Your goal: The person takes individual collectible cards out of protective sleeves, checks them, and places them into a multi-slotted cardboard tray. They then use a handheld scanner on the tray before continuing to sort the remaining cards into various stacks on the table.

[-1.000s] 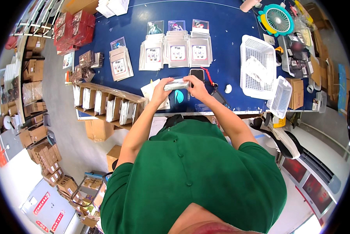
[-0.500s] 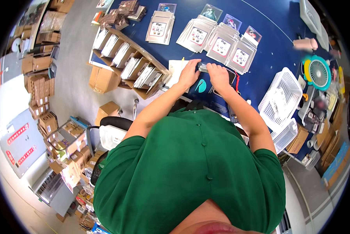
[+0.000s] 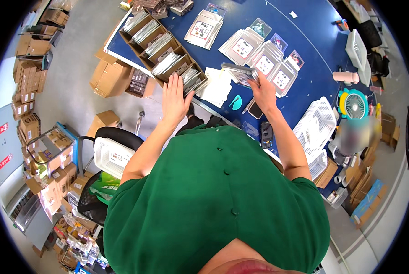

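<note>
A stack of thin, flat grey-white packets [image 3: 239, 72] tilts up off the blue table, pinched along its right end by my right hand [image 3: 263, 94]. My left hand [image 3: 174, 104] lies with fingers stretched against the near end of a long cardboard box [image 3: 189, 55], divided into compartments of upright white packets. I cannot tell whether it touches those packets. Between my hands are white paper sheets [image 3: 217, 88] and a teal flat hand tool [image 3: 236, 102]. A phone [image 3: 255, 111] lies below my right hand, partly covered by the wrist.
Piles of sleeved cards [image 3: 242, 47] in several groups line the table's far side. A handheld scanner [image 3: 266, 132] lies near the front edge. White plastic baskets [image 3: 317, 123] and a teal fan [image 3: 353, 105] stand at right. Left of the table is a chair [image 3: 118, 137].
My left hand has left the packets and moved left to the cardboard box. My right hand has raised the packets off the table. The whole view has shifted, showing more of the right side.
</note>
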`<state>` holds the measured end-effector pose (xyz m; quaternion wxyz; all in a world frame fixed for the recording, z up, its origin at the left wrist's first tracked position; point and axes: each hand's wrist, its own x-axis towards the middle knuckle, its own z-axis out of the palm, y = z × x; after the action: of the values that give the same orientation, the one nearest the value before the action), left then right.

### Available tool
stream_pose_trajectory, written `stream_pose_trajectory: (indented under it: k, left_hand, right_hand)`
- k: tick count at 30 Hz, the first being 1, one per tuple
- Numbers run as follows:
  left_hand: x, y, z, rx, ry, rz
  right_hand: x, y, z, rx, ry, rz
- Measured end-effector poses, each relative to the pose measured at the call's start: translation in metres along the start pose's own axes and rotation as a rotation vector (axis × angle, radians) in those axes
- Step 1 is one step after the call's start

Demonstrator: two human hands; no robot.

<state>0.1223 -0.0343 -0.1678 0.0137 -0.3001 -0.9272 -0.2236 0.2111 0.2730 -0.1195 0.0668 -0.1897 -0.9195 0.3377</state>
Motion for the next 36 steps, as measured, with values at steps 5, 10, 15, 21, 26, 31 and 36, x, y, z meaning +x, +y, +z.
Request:
stream_pose_trajectory:
  k: [5,10,15,21,26,31,36]
  left_hand:
    - [-0.018,0.019,-0.014,-0.187,-0.066,-0.002]
    - [-0.02,0.009,-0.01,-0.335,-0.009,-0.13]
    - [0.008,-0.013,-0.013,-0.31,-0.203,-0.122]
    - [0.022,-0.026,0.005,-0.251,-0.156,-0.119]
    - [0.048,-0.034,0.008,-0.151,-0.312,-0.132]
    - [0.045,-0.031,-0.001,-0.138,-0.233,-0.117]
    - [0.041,-0.028,-0.005,-0.057,-0.273,-0.07]
  right_hand:
    - [0.02,-0.051,-0.001,0.393,-0.06,0.122]
    - [0.031,-0.084,0.005,1.071,-0.033,0.436]
    - [0.026,-0.093,0.012,1.107,-0.032,0.529]
    - [0.007,-0.08,0.016,1.031,0.104,0.478]
    - [-0.009,-0.077,0.011,0.972,0.138,0.469]
    - [-0.016,-0.06,0.011,0.783,0.091,0.339]
    - [-0.004,-0.062,0.01,0.766,0.013,0.232]
